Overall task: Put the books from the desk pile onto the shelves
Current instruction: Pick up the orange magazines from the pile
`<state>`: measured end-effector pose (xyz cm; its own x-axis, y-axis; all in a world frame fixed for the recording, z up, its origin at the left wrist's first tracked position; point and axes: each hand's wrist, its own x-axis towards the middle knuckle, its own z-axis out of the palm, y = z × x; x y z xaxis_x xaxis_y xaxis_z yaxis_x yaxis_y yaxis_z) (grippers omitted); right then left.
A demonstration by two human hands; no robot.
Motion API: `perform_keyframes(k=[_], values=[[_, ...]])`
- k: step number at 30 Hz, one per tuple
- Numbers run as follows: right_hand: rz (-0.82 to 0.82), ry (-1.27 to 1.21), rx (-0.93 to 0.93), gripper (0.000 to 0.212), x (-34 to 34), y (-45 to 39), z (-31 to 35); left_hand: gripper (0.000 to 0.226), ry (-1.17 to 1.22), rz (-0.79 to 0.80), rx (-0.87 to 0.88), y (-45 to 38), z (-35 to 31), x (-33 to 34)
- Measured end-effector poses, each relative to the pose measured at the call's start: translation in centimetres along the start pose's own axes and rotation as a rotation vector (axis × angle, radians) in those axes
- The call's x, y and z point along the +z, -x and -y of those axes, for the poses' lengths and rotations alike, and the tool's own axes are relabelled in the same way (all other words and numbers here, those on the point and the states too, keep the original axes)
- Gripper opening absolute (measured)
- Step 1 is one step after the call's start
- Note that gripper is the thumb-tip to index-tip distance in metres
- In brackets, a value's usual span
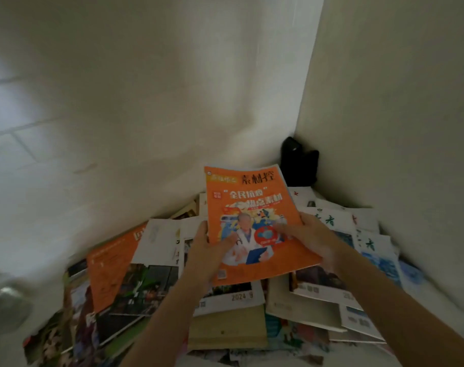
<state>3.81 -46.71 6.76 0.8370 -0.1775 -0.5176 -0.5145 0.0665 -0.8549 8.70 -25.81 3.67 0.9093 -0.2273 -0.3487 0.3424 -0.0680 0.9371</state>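
An orange magazine (252, 205) with a doctor on its cover is held tilted above the desk pile (151, 282) of books and magazines. My left hand (209, 252) grips its left edge, thumb on the cover. My right hand (310, 234) holds its right edge, thumb across the cover and fingers underneath. The pile spreads over the desk in a corner between two pale walls. No shelf is in view.
A black object (299, 162) stands in the far corner behind the pile. A second orange book (109, 266) lies at the pile's left. White magazines with green lettering (331, 221) lie at the right. A blurred grey thing (5, 300) sits at the left edge.
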Motion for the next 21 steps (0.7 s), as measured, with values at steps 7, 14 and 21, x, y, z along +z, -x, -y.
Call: perform_keyframes(k=[7, 14, 21], values=[[-0.245, 0.590, -0.030, 0.036, -4.9, -5.1, -5.6, 0.055, -0.797, 0.014, -0.054, -5.7, 6.5, 7.4], [-0.317, 0.367, 0.113, 0.060, -4.1, -5.5, -5.8, 0.038, -0.522, 0.017, -0.106, -5.9, 5.5, 7.7], [-0.321, 0.259, 0.080, 0.067, -5.1, -3.3, -6.7, 0.038, -0.446, 0.092, 0.047, -3.7, 3.0, 7.8]])
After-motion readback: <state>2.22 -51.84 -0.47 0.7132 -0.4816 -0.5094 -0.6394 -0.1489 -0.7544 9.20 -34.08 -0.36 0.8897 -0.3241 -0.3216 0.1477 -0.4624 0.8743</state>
